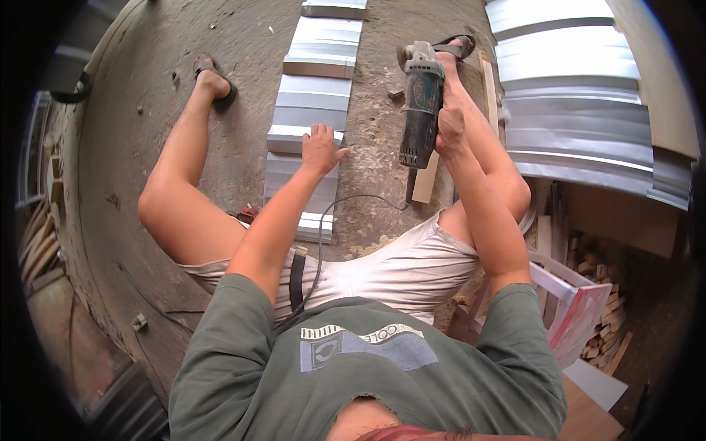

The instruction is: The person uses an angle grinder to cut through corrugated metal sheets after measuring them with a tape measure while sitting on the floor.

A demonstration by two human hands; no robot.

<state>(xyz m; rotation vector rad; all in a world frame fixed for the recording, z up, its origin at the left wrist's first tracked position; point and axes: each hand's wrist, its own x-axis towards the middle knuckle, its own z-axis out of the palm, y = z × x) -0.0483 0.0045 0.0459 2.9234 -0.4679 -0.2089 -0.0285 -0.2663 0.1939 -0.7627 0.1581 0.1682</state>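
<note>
A long narrow strip of ribbed sheet metal (309,103) lies on the ground between my legs, stretching away from me. My left hand (321,151) rests on one of its raised ribs, thumb spread to the right and fingers laid over the metal. To the right of the strip, my right hand (450,128) is closed round the side of an angle grinder (422,110). The tool is held above the ground, its head pointing away from me. From its rear end a dark power cord (360,196) loops left across my lap. Its disc is hard to make out.
Wide sheets of ribbed metal (573,110) lie at the far right. Wooden strips (425,178) lie beside my right leg. A pinkish-white stool-like frame (562,294) and stacked wood pieces (607,309) are at the right. A cable (151,301) trails over the ground at left.
</note>
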